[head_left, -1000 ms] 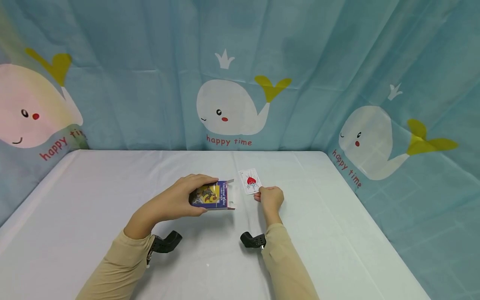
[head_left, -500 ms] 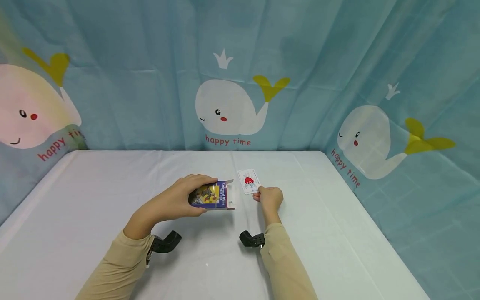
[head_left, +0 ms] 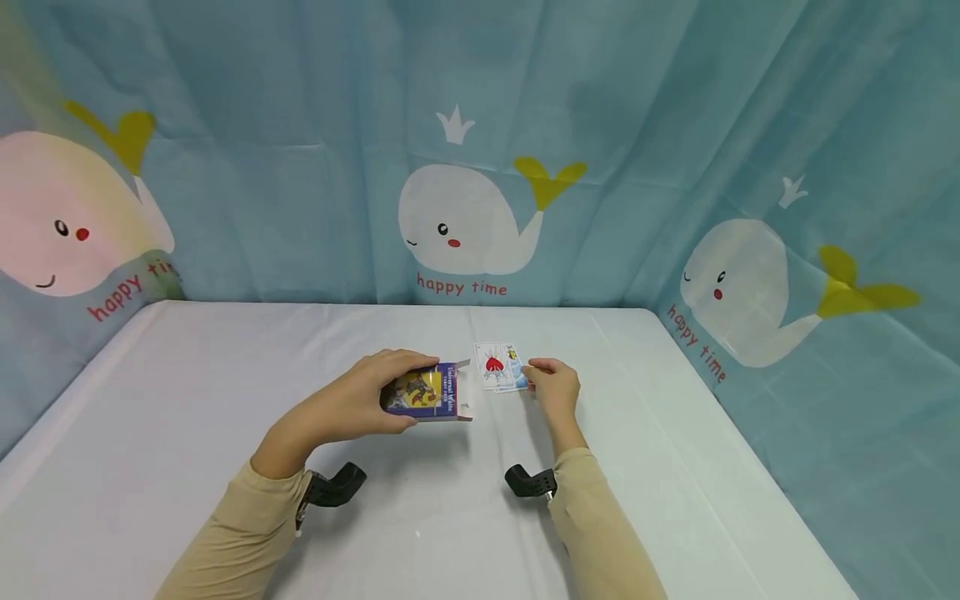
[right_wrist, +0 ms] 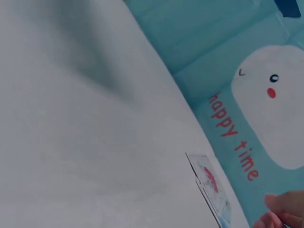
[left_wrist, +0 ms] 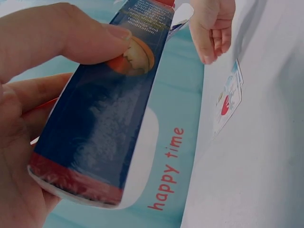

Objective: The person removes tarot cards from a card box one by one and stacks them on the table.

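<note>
My left hand [head_left: 347, 402] grips a blue tarot card box [head_left: 422, 392] above the table, thumb on the near edge and fingers over the far one. The box's end flaps stand open towards the right. A playing card with a red heart [head_left: 492, 365] lies on the white cloth, overlapping a second, bluish card [head_left: 515, 367] at its right. Beside these cards is my right hand [head_left: 557, 395], its fingers loosely bent. The left wrist view shows a gap between this hand [left_wrist: 213, 26] and the cards [left_wrist: 228, 102]; I see nothing in its grasp.
A white cloth covers the table [head_left: 675, 500]. Along its back and sides hangs a blue curtain [head_left: 300, 208] printed with whales. Black wrist camera mounts [head_left: 337, 485] stick out inward from both sleeves.
My right hand has let go of the heart card and moved slightly right. The bluish card now shows beside the heart card. My left hand keeps its hold on the box.
</note>
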### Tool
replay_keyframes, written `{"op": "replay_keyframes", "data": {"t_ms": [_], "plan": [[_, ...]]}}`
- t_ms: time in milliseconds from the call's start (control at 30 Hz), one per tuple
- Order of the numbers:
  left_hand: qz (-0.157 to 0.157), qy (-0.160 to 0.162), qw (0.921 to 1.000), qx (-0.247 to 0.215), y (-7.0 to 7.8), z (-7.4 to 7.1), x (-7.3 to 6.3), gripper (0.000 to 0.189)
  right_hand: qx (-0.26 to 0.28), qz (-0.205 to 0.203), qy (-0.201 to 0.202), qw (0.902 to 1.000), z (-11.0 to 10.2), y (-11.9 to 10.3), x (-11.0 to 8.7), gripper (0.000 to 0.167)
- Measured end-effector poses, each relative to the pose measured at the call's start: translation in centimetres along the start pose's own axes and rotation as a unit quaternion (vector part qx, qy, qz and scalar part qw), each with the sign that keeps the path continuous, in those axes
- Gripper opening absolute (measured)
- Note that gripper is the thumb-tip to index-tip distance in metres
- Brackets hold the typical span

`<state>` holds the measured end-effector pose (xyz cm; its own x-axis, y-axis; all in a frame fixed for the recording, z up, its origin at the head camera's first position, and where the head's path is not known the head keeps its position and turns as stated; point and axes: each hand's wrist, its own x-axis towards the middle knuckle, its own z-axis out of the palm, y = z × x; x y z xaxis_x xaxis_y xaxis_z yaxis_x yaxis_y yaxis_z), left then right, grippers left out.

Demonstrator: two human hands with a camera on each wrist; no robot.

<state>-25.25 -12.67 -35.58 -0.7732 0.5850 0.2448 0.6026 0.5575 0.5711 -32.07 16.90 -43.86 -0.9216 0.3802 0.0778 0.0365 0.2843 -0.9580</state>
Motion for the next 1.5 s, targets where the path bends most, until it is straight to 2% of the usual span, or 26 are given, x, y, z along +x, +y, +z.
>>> {"op": "replay_keyframes", "data": {"t_ms": [233,333,567,667,1133,1500], "plan": [[-0.006,-0.001,1.0,0.002,0.0,0.0,0.0,0.073,-0.057,0.014,-0.008,0.9983,-0.1,0.2,1.0,0.029],[-0.009,0.001,1.0,0.003,0.0,-0.1,0.0,0.073,-0.091,0.021,-0.019,0.9955,0.6,0.1,1.1,0.035],[-0.008,0.007,0.9999,0.002,0.1,-0.2,-0.1,0.072,-0.118,0.01,-0.032,0.9924,2.6,0.1,1.4,0.05],[-0.007,0.008,0.9999,0.001,0.1,-0.2,-0.1,0.073,-0.136,0.018,-0.031,0.9901,3.1,0.4,1.5,0.055],[-0.01,0.008,0.9999,0.002,0.0,-0.3,-0.1,0.073,-0.164,0.008,-0.049,0.9852,3.0,0.2,1.7,0.041],[-0.009,0.004,0.9999,0.001,0.0,-0.2,-0.1,0.073,-0.175,0.013,-0.059,0.9827,2.4,0.1,1.9,0.038]]}}
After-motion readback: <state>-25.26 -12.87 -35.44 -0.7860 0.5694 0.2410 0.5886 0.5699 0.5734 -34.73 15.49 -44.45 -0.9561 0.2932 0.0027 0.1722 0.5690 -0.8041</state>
